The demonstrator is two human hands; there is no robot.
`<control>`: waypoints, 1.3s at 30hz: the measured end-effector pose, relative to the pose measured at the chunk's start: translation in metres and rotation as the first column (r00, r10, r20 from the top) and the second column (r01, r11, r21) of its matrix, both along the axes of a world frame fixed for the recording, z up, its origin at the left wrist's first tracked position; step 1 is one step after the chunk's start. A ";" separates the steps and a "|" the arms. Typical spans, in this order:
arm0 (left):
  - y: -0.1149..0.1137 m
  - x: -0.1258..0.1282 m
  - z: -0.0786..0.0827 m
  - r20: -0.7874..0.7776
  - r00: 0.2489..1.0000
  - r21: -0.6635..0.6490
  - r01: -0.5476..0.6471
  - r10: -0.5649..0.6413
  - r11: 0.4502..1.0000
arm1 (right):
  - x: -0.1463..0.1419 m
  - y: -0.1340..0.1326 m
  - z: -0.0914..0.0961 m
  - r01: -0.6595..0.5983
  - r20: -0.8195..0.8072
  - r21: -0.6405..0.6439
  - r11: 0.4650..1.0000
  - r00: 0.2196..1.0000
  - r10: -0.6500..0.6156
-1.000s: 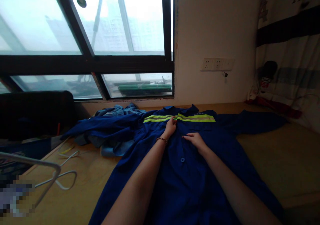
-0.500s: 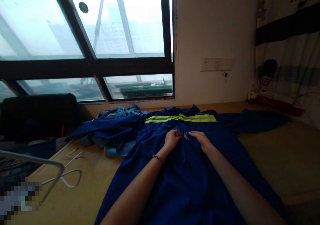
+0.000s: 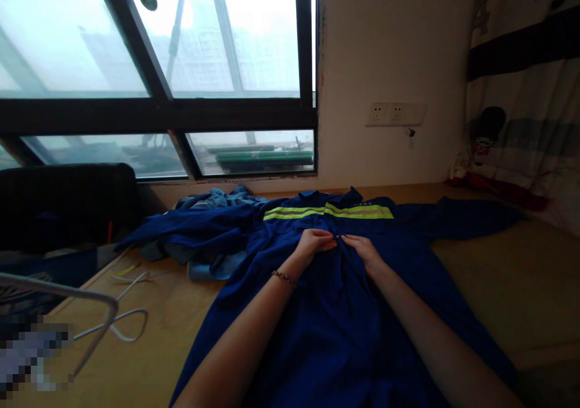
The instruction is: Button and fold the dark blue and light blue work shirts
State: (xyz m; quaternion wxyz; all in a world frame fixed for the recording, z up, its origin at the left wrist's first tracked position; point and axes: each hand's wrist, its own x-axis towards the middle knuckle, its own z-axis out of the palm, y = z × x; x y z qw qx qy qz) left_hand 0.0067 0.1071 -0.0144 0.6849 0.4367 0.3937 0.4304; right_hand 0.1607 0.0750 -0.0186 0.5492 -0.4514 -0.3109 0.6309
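A dark blue work jacket point(image 3: 344, 311) with a yellow-green reflective stripe point(image 3: 328, 212) across its chest lies spread flat on a wooden surface point(image 3: 498, 275). My left hand point(image 3: 315, 242) and my right hand point(image 3: 360, 248) meet at the jacket's front opening, just below the stripe. Both hands pinch the front edges of the cloth, with fingertips nearly touching. A beaded bracelet point(image 3: 284, 277) sits on my left wrist.
More blue clothes point(image 3: 199, 229) lie heaped to the left of the jacket. White wire hangers point(image 3: 113, 323) rest at the left edge, beside a black chair back point(image 3: 67, 205). A window is behind, with wall sockets point(image 3: 395, 114) and a hanging striped cloth point(image 3: 521, 93) to the right.
My left hand came down from the reflective stripe to the front opening. My right hand slid up to meet it, and both now pinch the cloth together.
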 end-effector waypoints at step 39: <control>-0.004 -0.002 -0.008 -0.084 0.996 0.056 0.047 -0.042 0.997 | -0.001 0.005 -0.015 0.073 0.478 0.251 0.965 0.858 -0.189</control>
